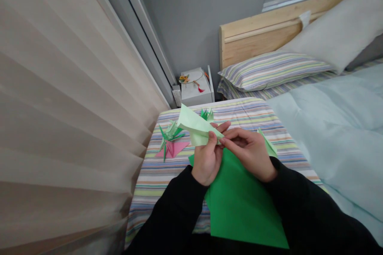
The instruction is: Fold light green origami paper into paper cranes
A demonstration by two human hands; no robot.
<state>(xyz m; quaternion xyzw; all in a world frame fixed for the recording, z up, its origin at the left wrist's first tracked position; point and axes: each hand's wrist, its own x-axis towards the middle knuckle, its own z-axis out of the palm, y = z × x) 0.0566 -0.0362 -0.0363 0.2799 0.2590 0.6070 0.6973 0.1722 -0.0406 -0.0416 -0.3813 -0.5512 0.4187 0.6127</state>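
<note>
Between my two hands is a pale green sheet of origami paper [194, 124], partly folded, its free end pointing up and to the left. My left hand [208, 160] grips its lower edge, thumb in front and fingers behind. With thumb and fingertips, my right hand [249, 149] pinches the narrow right corner. Below both hands lies a large dark green paper sheet [243, 203]. Folded green paper cranes [172, 131] and a pink folded paper piece [172, 149] rest to the left. Another folded green paper piece [207, 114] sits behind the held sheet, partly hidden.
The table has a striped cloth [158, 179]. A pale green paper [268, 143] shows beyond my right wrist. A pleated curtain [74, 107] hangs on the left. On the right is a bed with a light blue quilt [335, 119]; a white cabinet [196, 93] stands behind.
</note>
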